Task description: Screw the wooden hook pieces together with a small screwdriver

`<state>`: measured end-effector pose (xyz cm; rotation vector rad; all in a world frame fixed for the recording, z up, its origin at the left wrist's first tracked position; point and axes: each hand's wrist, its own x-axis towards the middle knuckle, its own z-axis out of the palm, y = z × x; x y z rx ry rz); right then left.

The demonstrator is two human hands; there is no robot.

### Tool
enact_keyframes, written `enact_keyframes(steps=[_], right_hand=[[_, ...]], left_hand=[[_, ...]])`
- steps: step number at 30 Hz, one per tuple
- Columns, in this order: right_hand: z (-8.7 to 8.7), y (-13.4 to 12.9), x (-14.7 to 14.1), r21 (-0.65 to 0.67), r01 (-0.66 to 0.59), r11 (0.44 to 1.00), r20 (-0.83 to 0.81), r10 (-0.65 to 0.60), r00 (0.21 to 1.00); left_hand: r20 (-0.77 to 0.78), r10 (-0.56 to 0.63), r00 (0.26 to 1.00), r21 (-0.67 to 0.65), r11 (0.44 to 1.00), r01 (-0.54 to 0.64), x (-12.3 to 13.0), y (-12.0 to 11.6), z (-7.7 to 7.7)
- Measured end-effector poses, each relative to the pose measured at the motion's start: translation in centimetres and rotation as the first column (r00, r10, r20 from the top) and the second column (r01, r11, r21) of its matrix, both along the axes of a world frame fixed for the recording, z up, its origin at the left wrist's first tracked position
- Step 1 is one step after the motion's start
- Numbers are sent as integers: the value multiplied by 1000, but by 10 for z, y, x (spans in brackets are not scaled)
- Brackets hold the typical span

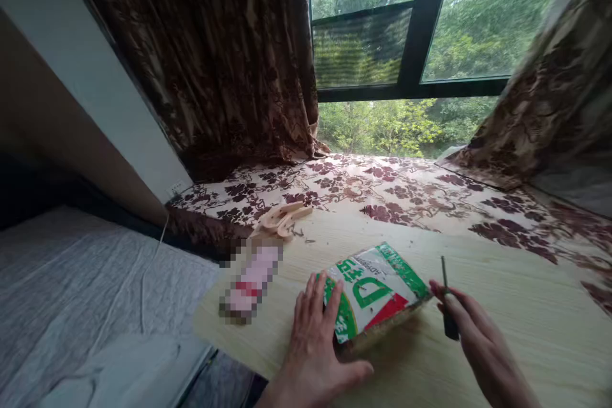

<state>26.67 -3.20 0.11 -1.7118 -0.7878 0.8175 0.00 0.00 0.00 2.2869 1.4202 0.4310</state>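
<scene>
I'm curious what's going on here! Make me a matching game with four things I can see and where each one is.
1. Green, white and red printed package
2. Slim, dark-handled tool
3. Curved, pale wooden pieces
4. Dark brown patterned fabric curtain

A. By the tabletop's far edge
B. Held in the right hand
C. Hanging beside the window
D. Touched by the left hand

Pairs: 1-D, 2-B, 3-A, 4-C

A dark-framed window (412,54) stands between a left curtain (229,64) and a right curtain (545,89), both brown-patterned. Trees (502,29) are visible outside. A floral cover (377,186) lies on the ledge below. A pale wall (88,70) and a grey sheet (71,287) occupy the left side.
</scene>
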Motion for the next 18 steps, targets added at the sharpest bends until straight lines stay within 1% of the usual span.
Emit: enact_keyframes(steps=[3, 5, 7, 9, 11, 13, 14, 16, 18], right_hand=[[-9, 4, -9, -1, -8, 1000, 34, 8, 999], [-12, 2, -14, 7, -5, 1000, 44, 5, 999], [-10, -4, -16, 13, -12, 1000, 36, 11, 999], [-4, -12, -16, 16, -14, 1000, -13, 14, 1000], [4, -20, -15, 26, -11, 1000, -126, 14, 992], [14, -25, -13, 60, 5, 998, -240, 9, 971], [19, -26, -12, 85, 12, 996, -271, 12, 962], [27, -27, -12, 142, 3, 990, -283, 38, 958], [34, -26, -15, 172, -27, 985, -256, 71, 964]], left_hand=[[167, -17, 986, -50, 998, 26, -5, 14, -3], [277, -49, 960, -81, 994, 74, -9, 21, -4], [345, -66, 936, -100, 989, 107, -12, 25, -3], [396, -53, 917, -113, 988, 106, -14, 27, 1], [459, -11, 888, -134, 988, 81, -15, 28, 7], [524, 60, 850, -174, 984, 38, -16, 33, 15], [554, 98, 827, -201, 980, 18, -16, 36, 19], [599, 169, 783, -238, 971, -27, -15, 45, 28], [616, 242, 749, -253, 962, -103, -14, 55, 35]])
